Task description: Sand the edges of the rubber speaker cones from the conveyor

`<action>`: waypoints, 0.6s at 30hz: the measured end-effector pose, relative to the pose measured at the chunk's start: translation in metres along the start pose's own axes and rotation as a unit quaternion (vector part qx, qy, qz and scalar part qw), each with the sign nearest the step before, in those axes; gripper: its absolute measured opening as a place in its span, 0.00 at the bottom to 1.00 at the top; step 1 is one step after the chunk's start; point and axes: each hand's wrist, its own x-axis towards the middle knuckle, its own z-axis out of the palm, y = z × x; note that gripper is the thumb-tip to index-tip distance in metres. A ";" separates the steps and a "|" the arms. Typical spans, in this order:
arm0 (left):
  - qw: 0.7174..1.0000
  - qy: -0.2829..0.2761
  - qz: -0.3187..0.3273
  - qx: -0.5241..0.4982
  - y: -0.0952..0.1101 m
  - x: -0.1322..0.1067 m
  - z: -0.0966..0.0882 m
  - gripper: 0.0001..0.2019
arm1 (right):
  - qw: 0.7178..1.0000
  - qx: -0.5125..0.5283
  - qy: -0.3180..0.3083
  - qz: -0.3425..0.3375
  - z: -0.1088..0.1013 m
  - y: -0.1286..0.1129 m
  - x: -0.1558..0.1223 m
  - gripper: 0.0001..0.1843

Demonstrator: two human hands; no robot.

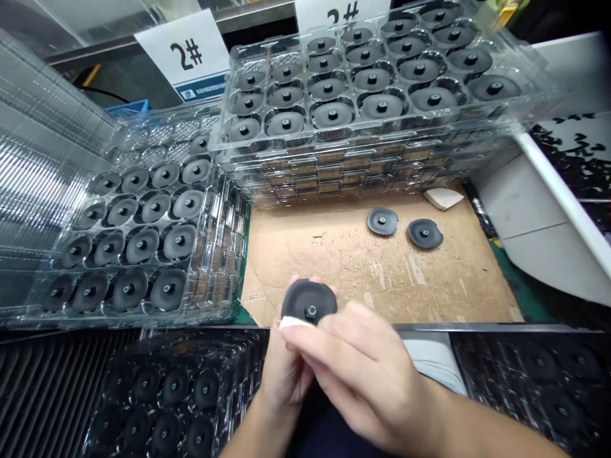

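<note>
My left hand (282,362) holds a black rounded disc (305,298) with a small raised stud near its middle; the fingertips show beyond its far edge. A small white pad (292,322) is pinched in my right hand (367,362), against the near edge of the disc. Part of that edge is hidden behind the pad and fingers. On the cardboard sheet (305,222) ahead lie two similar pieces, a dark grey disc (382,221) and a black disc (424,234), both stud up and apart from each other.
Stacked clear plastic trays (329,143) with discs stand at the back. More tray stacks are at the left (191,267) and lower left (186,388). A white wedge-shaped piece (443,198) lies on the cardboard. A white bin (539,191) with small black parts stands right.
</note>
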 end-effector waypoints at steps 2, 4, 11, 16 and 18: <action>1.000 0.008 0.019 -0.002 0.002 -0.001 -0.004 0.25 | 0.999 0.011 -0.043 0.023 0.001 0.005 -0.006 0.12; 0.999 -0.006 0.032 0.003 0.004 -0.002 -0.009 0.28 | 0.989 0.003 -0.049 0.136 -0.001 0.021 -0.017 0.11; 0.999 -0.030 0.019 -0.023 0.002 -0.007 -0.011 0.28 | 0.967 0.009 -0.039 0.253 0.028 0.076 -0.046 0.12; 0.992 -0.108 0.012 -0.067 0.008 -0.014 -0.010 0.25 | 0.968 -0.022 -0.026 0.248 0.049 0.089 -0.051 0.16; 0.988 -0.136 0.006 -0.069 0.009 -0.016 -0.013 0.24 | 0.971 -0.009 -0.026 0.237 0.043 0.082 -0.053 0.15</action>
